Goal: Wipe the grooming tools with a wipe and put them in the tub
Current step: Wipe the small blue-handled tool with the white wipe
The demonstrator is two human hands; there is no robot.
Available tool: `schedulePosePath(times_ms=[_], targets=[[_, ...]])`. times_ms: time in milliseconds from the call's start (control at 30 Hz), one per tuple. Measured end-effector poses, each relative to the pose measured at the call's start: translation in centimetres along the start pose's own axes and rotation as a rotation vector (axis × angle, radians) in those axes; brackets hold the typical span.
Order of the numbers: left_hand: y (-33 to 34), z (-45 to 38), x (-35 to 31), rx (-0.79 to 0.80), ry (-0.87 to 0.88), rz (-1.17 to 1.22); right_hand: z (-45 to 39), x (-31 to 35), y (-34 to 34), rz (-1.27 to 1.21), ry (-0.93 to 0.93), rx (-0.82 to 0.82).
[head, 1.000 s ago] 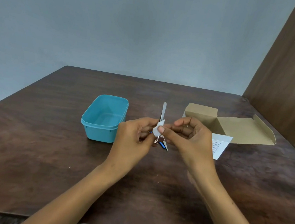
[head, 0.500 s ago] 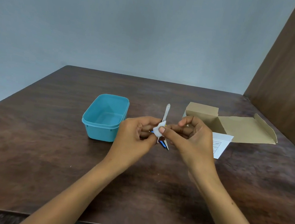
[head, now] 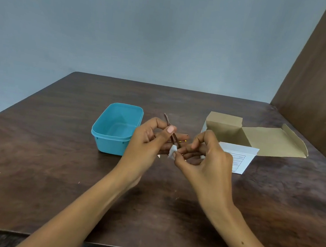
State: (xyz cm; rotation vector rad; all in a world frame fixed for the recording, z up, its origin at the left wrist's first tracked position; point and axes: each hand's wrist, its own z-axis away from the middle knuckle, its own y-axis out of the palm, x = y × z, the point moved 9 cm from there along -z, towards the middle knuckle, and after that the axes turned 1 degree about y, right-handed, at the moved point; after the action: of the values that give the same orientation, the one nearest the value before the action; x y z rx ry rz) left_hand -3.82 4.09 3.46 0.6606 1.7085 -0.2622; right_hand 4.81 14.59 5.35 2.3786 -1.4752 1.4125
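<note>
Lower end of the thin dark metal grooming tool (head: 170, 132) is hidden behind the small white wipe (head: 172, 150) and the right hand (head: 204, 158). Small blue and yellow bits behind the fingers: too covered to identify. Print on the white paper sheet (head: 239, 159) too small to read. Both forearms cut by bottom edge.

Single view only: a wide-angle camera worn on the person's head, looking forward and down across a dark wooden table (head: 51, 171) toward a grey-blue wall (head: 148, 30) at the far edge. Both forearms enter from the bottom edge, placing the left hand (head: 145, 141) and right hand (head: 208, 161) close to the lens, near frame centre. No second view exists, so no part of the scene is shared.
</note>
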Motion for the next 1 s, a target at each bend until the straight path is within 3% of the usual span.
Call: schedulePosePath(times_ms=[400, 800, 1000], targets=[[0.4, 0.4, -0.3, 0.001, 0.023, -0.014, -0.4, 2.0, -1.0, 0.074, -0.092, -0.14], [0.3, 0.2, 0.3, -0.019, -0.021, 0.087, 0.1, 0.6, -1.6, 0.154, -0.086, -0.056], [-0.3, 0.0, 0.4, -0.062, -0.038, 0.106, -1.1, 1.2, -4.0, 0.079, -0.09, -0.071]])
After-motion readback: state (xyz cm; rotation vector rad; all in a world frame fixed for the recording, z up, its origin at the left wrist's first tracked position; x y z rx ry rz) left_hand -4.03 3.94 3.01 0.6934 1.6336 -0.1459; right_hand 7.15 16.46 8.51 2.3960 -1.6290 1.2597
